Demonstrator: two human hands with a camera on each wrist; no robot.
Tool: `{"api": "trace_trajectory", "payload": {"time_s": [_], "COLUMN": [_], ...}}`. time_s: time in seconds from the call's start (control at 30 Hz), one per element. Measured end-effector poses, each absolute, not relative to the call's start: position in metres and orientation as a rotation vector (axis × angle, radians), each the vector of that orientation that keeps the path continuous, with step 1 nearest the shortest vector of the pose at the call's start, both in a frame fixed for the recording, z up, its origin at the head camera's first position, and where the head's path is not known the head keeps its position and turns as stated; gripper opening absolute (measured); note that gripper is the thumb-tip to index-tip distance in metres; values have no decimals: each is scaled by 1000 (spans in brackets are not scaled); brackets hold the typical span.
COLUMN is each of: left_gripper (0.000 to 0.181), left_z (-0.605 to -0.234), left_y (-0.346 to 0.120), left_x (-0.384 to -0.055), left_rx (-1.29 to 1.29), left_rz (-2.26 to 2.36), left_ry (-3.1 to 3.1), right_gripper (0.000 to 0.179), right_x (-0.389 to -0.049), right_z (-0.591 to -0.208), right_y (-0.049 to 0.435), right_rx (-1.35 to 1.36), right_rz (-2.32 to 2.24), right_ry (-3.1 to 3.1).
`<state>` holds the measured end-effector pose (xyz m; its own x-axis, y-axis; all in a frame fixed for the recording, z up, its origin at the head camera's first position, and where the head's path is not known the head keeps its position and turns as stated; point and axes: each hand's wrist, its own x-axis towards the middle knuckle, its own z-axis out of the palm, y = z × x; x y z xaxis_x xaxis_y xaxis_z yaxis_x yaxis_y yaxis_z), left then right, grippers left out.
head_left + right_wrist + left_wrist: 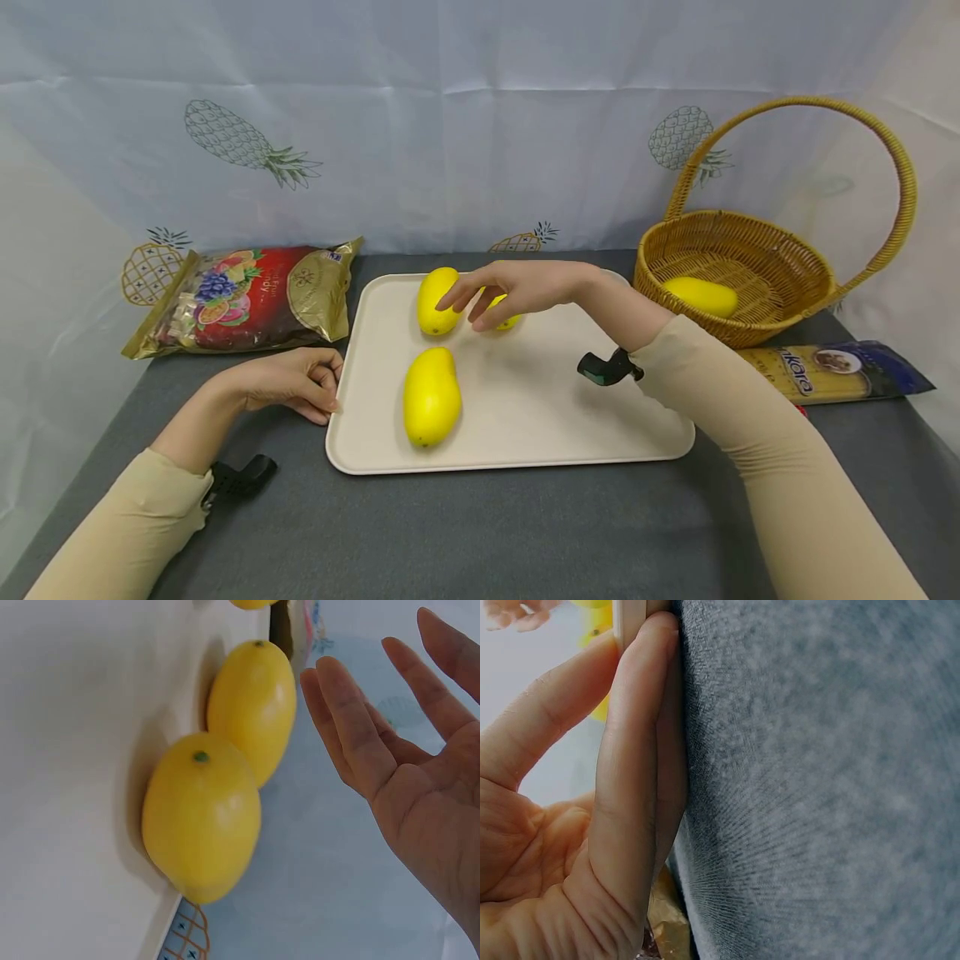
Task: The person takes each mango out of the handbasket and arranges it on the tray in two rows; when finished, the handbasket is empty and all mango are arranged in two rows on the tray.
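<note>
Three yellow mangoes lie on a cream tray (555, 408). The front mango (432, 397) is on the tray's left half, with the back-left mango (437, 304) behind it. Mostly covered by my right hand (521, 292) in the head view is a third mango (510, 323). That hand hovers over the back of the tray, fingers spread and relaxed, holding nothing. In the right wrist view it hangs apart from the nearest mango (201, 817). My left hand (288, 383) pinches the tray's left rim (631, 622) between thumb and fingers.
A wicker basket (643, 271) with a tall handle stands at the back right, holding another mango (702, 296). In front of it lies a pasta packet (832, 371). A red and gold candy bag (251, 300) sits at the back left. A pineapple-print cloth (450, 150) hangs behind.
</note>
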<state>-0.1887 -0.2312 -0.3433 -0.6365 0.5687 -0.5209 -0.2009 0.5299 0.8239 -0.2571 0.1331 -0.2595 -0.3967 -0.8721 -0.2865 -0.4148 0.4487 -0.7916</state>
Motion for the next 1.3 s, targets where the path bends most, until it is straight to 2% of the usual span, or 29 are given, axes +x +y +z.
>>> {"api": "trace_trajectory", "payload": {"time_s": [0.3,0.57,1.3], "left_gripper": [39,37,37], "left_z": [-343,-344,-341], "left_y": [-231,-232,-233], "left_x": [-188,-187,-188], "left_rx": [296,286,312], "left_rz": [1183,1189,1205], "left_ry": [1946,1950,1927], "right_gripper": [45,50,51], "right_x": [-257,-262,-290], "right_z": [-229,-207,-189], "right_y": [163,199,325], "right_rx": [-1010,-963,-632], "right_rz": [-894,-938,-1064], "right_ry": [2113,2206,2538]}}
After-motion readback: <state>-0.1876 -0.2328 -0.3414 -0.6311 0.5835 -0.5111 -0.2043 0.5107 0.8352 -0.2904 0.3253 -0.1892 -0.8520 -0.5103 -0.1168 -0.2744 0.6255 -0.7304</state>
